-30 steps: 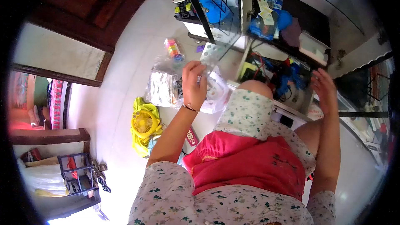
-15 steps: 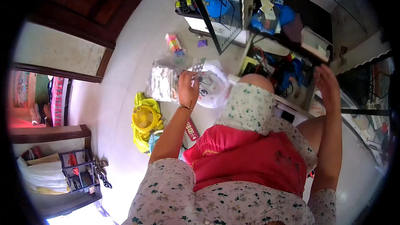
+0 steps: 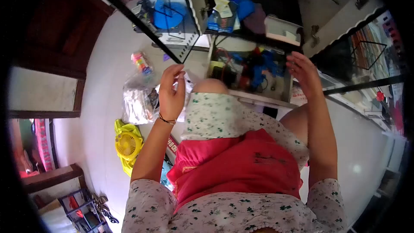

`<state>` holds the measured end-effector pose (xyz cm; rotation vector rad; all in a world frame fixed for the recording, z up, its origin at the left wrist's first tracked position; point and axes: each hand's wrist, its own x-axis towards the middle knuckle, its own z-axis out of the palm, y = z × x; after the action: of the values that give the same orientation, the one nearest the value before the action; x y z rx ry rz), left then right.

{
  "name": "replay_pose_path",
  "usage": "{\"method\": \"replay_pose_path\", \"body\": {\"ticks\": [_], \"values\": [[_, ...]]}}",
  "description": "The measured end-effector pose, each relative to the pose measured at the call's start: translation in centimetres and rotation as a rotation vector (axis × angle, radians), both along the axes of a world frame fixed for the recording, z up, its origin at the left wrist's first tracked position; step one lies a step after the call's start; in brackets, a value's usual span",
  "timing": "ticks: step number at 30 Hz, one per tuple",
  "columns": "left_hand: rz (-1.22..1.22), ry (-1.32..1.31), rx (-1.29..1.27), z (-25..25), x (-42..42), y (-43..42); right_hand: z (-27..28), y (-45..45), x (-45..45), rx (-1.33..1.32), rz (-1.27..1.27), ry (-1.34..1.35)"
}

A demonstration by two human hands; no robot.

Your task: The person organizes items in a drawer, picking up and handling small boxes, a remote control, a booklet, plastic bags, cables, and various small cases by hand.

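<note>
My left hand (image 3: 172, 92), with a dark band at the wrist, is raised beside the lower corner of an open glass cabinet door (image 3: 174, 45). Its thumb and fingers are apart and no object shows between them. Partly hidden behind it lies a white plastic bag (image 3: 188, 87). My right hand (image 3: 304, 74) hovers at the right edge of an open drawer (image 3: 282, 97), fingers loosely curled and apart, with nothing in it. Blue and red items and cables (image 3: 258, 67) fill the drawer.
On the floor at left are clear-bagged white items (image 3: 137, 103), a colourful packet (image 3: 141, 62) and a yellow fan (image 3: 128, 145) on yellow cloth. A white tray (image 3: 282, 30) and blue packets (image 3: 222, 19) sit on the shelf. Another glass door (image 3: 366, 56) stands open at right.
The view has swung right, so the scene sits further left. The dotted silvery card that was at my left hand is out of sight, and that hand's fingers have parted.
</note>
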<state>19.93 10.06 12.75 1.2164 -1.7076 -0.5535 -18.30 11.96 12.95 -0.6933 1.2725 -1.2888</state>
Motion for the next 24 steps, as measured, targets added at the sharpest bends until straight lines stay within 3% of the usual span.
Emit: {"method": "replay_pose_path", "body": {"ticks": [3, 4, 6, 9, 10, 12, 13, 15, 18, 19, 21, 24], "values": [[-0.3, -0.055, -0.074, 4.9, -5.6, -0.6, -1.0, -0.4, -0.7, 0.056, -0.007, 0.043], [-0.374, -0.127, -0.077, 5.3, -7.2, -1.2, -1.4, -0.5, -0.8, 0.12, 0.028, 0.192], [-0.465, -0.193, -0.078, 4.8, -10.2, -2.8, -2.9, -0.4, -1.1, 0.173, 0.104, 0.479], [-0.661, -0.386, -0.121, 1.3, -13.0, -4.1, -7.6, -0.6, -3.4, 0.253, 0.286, 0.597], [-0.776, -0.623, -0.05, -0.1, -13.3, -3.8, -9.5, -0.8, -4.1, 0.265, 0.277, 0.599], [-0.988, -1.067, 0.146, -2.0, -13.8, -2.7, -13.5, -1.1, -5.7, 0.218, 0.56, 1.093], [-1.086, -1.271, 0.275, -2.7, -14.0, -1.7, -14.8, -1.0, -6.1, 0.235, 0.563, 1.093], [-1.334, -1.299, 0.347, -5.9, -12.7, 0.9, -17.2, -1.1, -6.5, 0.075, 0.624, 1.381], [-1.484, -1.373, 0.46, -6.1, -13.5, 2.6, -22.4, -1.1, -7.5, 0.022, 0.685, 1.471], [-1.491, -1.367, 0.466, -6.1, -13.6, 2.5, -21.6, -1.5, -6.6, 0.029, 0.692, 1.467], [-1.443, -1.188, 0.295, -5.7, -13.6, 2.3, -20.4, -1.9, -4.5, 0.382, 0.72, 1.485], [-1.455, -1.217, 0.329, -5.4, -14.7, 1.6, -23.9, -2.7, -4.2, 0.352, 0.879, 1.519]]}}
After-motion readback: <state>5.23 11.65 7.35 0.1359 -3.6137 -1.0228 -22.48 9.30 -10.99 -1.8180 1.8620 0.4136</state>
